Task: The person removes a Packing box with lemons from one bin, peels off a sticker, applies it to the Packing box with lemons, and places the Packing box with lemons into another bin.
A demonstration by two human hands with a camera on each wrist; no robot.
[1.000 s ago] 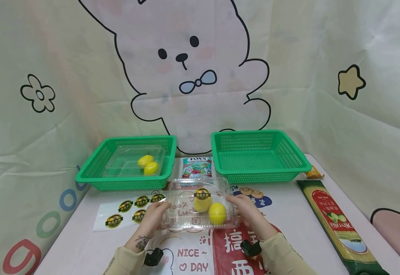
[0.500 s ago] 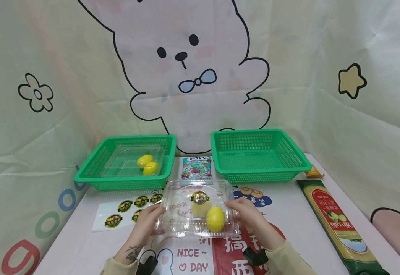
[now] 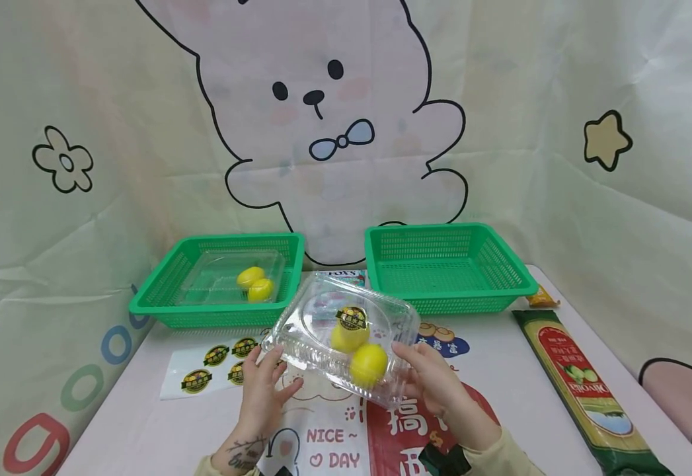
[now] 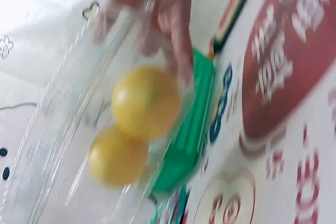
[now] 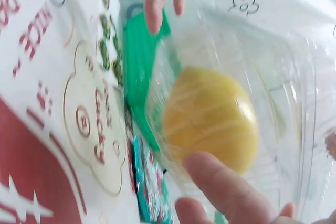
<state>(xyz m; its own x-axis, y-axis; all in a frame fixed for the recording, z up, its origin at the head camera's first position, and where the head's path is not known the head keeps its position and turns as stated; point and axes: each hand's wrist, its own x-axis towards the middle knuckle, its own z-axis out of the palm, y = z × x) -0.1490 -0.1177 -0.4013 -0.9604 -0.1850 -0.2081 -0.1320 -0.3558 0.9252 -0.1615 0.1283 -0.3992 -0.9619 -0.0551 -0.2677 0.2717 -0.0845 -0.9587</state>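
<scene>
Table (image 3: 125, 430) carries 2 green baskets at the far side: left basket (image 3: 211, 318) has a packed box (image 3: 209, 277), right basket (image 3: 441, 306) shows nothing in it. Probably set far back to leave working room. Clear box (image 3: 322, 350) held up over the middle, short of the baskets, tilted down to the right, likely because only 1 side is gripped. Sticker sheet (image 3: 173, 377) left, probably for easy reach. Right hand (image 3: 437, 387) pinches the box's right side, thumb on top. Left hand (image 3: 262, 396) fingers spread, gripping nothing, by the left corner; contact unclear. 2 lemons (image 3: 369, 365) inside, bunched at the lower right, presumably from tilt. Sticker (image 3: 351, 318) on lid.
</scene>
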